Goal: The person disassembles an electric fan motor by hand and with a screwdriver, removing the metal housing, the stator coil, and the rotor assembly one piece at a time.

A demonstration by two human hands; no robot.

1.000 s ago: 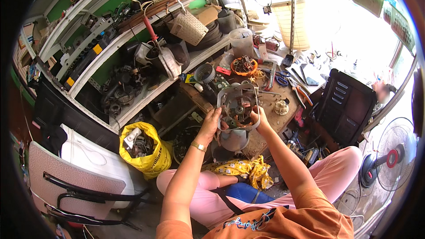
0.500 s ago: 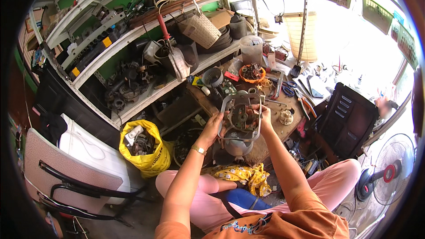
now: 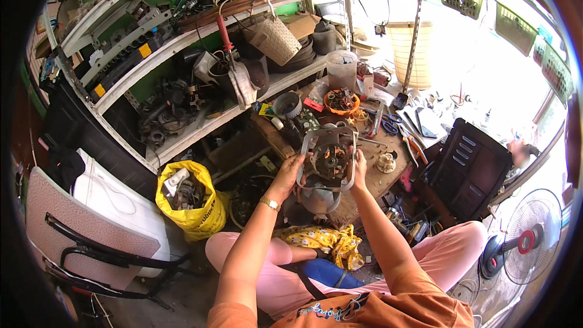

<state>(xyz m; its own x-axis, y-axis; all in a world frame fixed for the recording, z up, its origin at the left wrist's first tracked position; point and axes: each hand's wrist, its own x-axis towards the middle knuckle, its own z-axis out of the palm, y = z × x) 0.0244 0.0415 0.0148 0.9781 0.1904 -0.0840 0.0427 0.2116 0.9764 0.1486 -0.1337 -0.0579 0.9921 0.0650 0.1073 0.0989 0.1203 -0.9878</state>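
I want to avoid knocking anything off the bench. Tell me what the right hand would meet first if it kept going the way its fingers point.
The right hand points up and away along the grey motor frame. Past it, likely first, are the pliers on the workbench, then the orange bowl; depth is unclear.

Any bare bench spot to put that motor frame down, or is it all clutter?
Both hands hold the motor frame over the wooden bench. One bare strip: the near bench edge below the right hand, left of the small cream part. Farther back is crowded: orange bowl, pliers, clear tub.
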